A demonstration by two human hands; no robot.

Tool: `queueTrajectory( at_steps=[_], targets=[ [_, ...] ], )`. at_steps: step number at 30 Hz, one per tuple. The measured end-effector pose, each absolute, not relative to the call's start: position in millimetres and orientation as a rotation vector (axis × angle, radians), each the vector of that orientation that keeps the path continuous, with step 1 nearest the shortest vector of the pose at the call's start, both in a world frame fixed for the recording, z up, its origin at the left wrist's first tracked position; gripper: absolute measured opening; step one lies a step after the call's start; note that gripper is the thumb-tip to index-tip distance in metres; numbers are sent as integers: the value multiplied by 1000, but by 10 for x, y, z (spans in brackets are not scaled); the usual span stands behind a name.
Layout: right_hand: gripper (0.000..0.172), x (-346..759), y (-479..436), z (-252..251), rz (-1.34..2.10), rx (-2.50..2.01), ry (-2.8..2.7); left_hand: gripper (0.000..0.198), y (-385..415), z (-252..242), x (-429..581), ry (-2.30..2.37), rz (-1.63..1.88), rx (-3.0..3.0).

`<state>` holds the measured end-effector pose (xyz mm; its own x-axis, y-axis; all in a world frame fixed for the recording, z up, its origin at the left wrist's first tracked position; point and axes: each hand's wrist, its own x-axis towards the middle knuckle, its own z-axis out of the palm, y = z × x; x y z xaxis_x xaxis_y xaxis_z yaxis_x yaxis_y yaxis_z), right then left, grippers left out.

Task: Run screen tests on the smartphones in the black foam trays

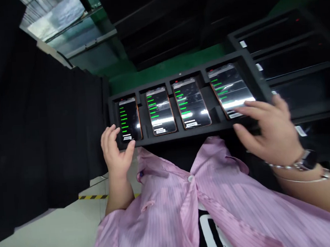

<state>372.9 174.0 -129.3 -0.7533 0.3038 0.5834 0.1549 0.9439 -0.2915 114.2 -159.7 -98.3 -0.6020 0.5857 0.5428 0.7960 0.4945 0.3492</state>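
Note:
A black tray (pixel 199 130) holds several smartphones side by side, their screens lit with green text lines. My left hand (pixel 114 151) curls around the tray's near left corner, thumb close to the leftmost phone (pixel 129 119). My right hand (pixel 267 129) grips the tray's near right edge, fingers reaching over the bottom of the rightmost phone (pixel 230 90). Two more phones (pixel 160 110) (pixel 191 103) lie in the middle slots. A watch and thin bracelets sit on my right wrist.
More black trays or racks (pixel 295 54) stack to the right and behind. A green surface (pixel 161 69) lies beyond the tray. A black curtain (pixel 41 128) hangs at left. Pale floor with yellow-black tape (pixel 92 197) shows below. My pink striped shirt fills the foreground.

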Motion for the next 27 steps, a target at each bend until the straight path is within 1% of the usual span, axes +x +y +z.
queueTrajectory(
  at_steps=[2, 5, 8, 12, 15, 18, 21, 23, 26, 27],
  targets=[
    [34, 3792, 1840, -1362, 255, -356, -2429, 48, -1748, -998, 1106, -2480, -786, -1093],
    [34, 3773, 1883, -1390, 329, -376, -2378, 46, -1843, -1043, 1081, -2616, -749, -1068],
    [41, 3701, 1900, -1351, 385, -417, -2249, 46, -1847, -1093, 1080, -2672, -763, -1062],
    [49, 3717, 2025, -1383, 372, -498, -2236, 40, -1893, -1131, 1108, -2707, -748, -1080],
    [56, 3735, 2161, -1398, 364, -621, -2248, 45, -1879, -1062, 1085, -2699, -778, -1055],
    [68, 3484, 2333, -1246, 406, -600, -2353, 53, -1600, -884, 863, -2621, -824, -1102],
    [90, 2869, 2571, -1022, 424, -468, -2562, 51, -1032, -713, 394, -2579, -803, -1301],
    [101, 2385, 2749, -948, 402, -516, -2695, 56, -634, -669, 50, -2633, -770, -1358],
    [103, 1840, 2964, -1007, 371, -798, -2855, 62, -273, -722, -314, -2836, -551, -1292],
    [100, 1736, 3006, -1056, 362, -861, -2884, 61, -234, -760, -379, -2895, -443, -1268]
  ],
)
